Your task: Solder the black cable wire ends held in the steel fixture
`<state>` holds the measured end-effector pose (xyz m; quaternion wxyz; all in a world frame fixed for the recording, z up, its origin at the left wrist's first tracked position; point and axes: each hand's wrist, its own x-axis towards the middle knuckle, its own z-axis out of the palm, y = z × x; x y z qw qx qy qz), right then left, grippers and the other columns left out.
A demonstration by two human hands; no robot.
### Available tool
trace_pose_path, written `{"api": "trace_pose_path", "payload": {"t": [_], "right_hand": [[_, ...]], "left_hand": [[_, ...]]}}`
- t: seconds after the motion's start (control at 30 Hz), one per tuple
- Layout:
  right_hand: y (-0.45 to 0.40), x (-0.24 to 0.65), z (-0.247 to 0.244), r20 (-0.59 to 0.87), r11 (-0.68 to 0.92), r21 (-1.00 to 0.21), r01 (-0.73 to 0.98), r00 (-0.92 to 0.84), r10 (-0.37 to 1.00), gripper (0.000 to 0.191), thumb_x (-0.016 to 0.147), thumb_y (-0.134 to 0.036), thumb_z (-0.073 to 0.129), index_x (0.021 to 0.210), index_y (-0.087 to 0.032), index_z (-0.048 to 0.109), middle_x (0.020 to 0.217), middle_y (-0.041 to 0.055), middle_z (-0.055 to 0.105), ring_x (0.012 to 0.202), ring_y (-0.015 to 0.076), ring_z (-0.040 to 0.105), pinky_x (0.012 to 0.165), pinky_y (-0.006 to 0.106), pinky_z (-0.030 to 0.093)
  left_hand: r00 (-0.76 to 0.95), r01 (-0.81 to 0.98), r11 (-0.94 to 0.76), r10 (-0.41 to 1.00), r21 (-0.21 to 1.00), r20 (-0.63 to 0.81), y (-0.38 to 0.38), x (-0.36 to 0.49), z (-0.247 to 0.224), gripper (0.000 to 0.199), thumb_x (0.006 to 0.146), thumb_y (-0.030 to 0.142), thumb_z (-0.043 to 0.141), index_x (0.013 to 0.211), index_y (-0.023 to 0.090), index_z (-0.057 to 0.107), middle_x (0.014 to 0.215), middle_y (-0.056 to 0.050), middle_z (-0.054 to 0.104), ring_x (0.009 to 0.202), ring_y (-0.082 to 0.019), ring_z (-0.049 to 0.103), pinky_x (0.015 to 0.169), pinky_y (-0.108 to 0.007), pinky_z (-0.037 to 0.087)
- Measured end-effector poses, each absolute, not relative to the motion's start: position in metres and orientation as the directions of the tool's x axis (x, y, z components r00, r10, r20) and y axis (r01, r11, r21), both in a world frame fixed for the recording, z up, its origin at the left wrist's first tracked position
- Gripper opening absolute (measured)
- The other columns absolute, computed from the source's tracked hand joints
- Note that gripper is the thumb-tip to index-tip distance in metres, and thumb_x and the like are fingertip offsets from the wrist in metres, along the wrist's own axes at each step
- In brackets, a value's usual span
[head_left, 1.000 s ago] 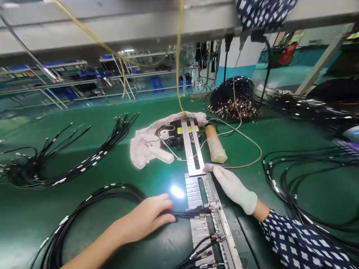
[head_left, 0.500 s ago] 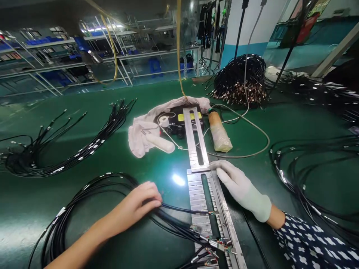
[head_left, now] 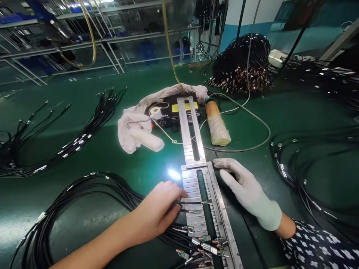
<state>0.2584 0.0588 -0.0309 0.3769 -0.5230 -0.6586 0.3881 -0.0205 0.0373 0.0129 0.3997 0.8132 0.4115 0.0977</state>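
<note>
The left hand (head_left: 161,209) is bare, its thumb and fingers almost closed, with black cables (head_left: 193,203) coming out between them. How tightly it pinches them, the view does not show. The cables lie across the slotted block (head_left: 192,185), their stripped ends pointing to the rail (head_left: 224,213) along its right side. The right hand (head_left: 249,190), in a white glove, is half open, thumb and fingertips apart, with nothing seen in it; it hovers or rests just beside the rail's far end, and contact is unclear.

Nearer the wearer, more cable ends with metal plugs (head_left: 207,247) crowd over the block. Beyond it, a slotted plate (head_left: 183,125) reaches over a black box (head_left: 174,121). A spare glove (head_left: 126,130) lies left of the box, a wrapped handle (head_left: 218,127) right of it. On the green table (head_left: 106,158), a coil (head_left: 81,183) loops left of the block, a bundle (head_left: 80,142) lies farther left, another coil (head_left: 283,172) is at right, and a heap (head_left: 241,59) of black cables sits at the back.
</note>
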Motion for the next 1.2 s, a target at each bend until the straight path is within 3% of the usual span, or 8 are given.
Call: {"api": "trace_pose_path", "payload": {"t": [0.13,0.23,0.37,0.53,0.8,1.0,1.1,1.2], "right_hand": [[0.058,0.26,-0.029,0.092,0.158,-0.9,0.407,-0.176,0.98,0.019,0.097,-0.035,0.049,0.11,-0.029,0.062,0.118,0.0024,0.062,0.113,0.0217,0.057,0.1,0.039,0.047],[0.059,0.259,-0.028,0.103,0.17,-0.9,0.401,-0.183,0.978,0.018,0.097,-0.033,0.05,0.109,-0.029,0.062,0.117,0.0015,0.063,0.112,0.0204,0.057,0.1,0.037,0.047],[0.061,0.258,-0.027,0.102,0.174,-0.903,0.394,-0.196,0.975,0.018,0.097,-0.032,0.05,0.109,-0.028,0.063,0.118,0.0019,0.062,0.113,0.0199,0.057,0.1,0.037,0.047],[0.061,0.257,-0.025,0.107,0.186,-0.892,0.411,-0.207,0.972,0.017,0.096,-0.029,0.051,0.106,-0.027,0.064,0.117,0.0021,0.063,0.112,0.0202,0.057,0.099,0.037,0.048],[0.061,0.257,-0.026,0.116,0.197,-0.888,0.416,-0.213,0.97,0.016,0.096,-0.029,0.051,0.106,-0.027,0.064,0.116,0.0034,0.063,0.111,0.022,0.057,0.098,0.039,0.048],[0.062,0.258,-0.025,0.125,0.207,-0.889,0.408,-0.219,0.968,0.016,0.096,-0.027,0.052,0.105,-0.026,0.064,0.116,0.0023,0.063,0.111,0.0203,0.057,0.099,0.038,0.047],[0.062,0.258,-0.024,0.127,0.211,-0.885,0.416,-0.22,0.967,0.017,0.096,-0.027,0.051,0.106,-0.027,0.064,0.116,0.0014,0.062,0.111,0.019,0.057,0.098,0.037,0.047],[0.061,0.258,-0.025,0.127,0.213,-0.881,0.422,-0.223,0.966,0.017,0.096,-0.027,0.051,0.106,-0.027,0.064,0.116,0.0013,0.062,0.111,0.0187,0.056,0.098,0.037,0.047]], "left_hand": [[0.605,0.578,-0.261,0.773,0.773,-0.191,0.047,-0.018,0.007,0.011,0.093,0.024,0.05,0.098,0.023,0.06,0.091,-0.004,0.062,0.082,-0.019,0.055,0.073,-0.027,0.043],[0.526,0.56,-0.287,0.848,0.777,-0.066,0.058,-0.021,-0.004,0.01,0.092,0.024,0.055,0.092,0.022,0.064,0.087,-0.003,0.065,0.079,-0.018,0.058,0.072,-0.025,0.044],[0.51,0.557,-0.379,0.858,0.738,0.056,0.069,-0.021,-0.012,0.017,0.092,0.021,0.056,0.101,0.022,0.071,0.085,-0.004,0.066,0.078,-0.016,0.06,0.072,-0.023,0.043],[0.56,0.579,-0.455,0.825,0.677,0.075,0.073,-0.02,-0.01,0.029,0.093,0.019,0.051,0.115,0.024,0.069,0.083,-0.005,0.063,0.074,-0.016,0.057,0.069,-0.023,0.042],[0.648,0.568,-0.536,0.759,0.625,0.063,0.074,-0.02,-0.005,0.035,0.092,0.015,0.045,0.117,0.023,0.068,0.084,-0.007,0.065,0.071,-0.016,0.057,0.065,-0.024,0.043],[0.775,0.485,-0.709,0.62,0.512,0.124,0.083,-0.023,-0.007,0.033,0.095,0.009,0.037,0.122,0.016,0.056,0.092,-0.007,0.064,0.08,-0.016,0.059,0.07,-0.026,0.048],[0.762,0.497,-0.731,0.626,0.468,0.168,0.08,-0.023,-0.009,0.031,0.095,0.008,0.039,0.119,0.016,0.057,0.098,-0.008,0.062,0.085,-0.016,0.057,0.072,-0.027,0.047],[0.704,0.595,-0.742,0.667,0.31,0.244,0.07,-0.024,-0.015,0.037,0.095,0.008,0.039,0.122,0.022,0.059,0.104,-0.009,0.057,0.088,-0.02,0.051,0.074,-0.034,0.041]]}}
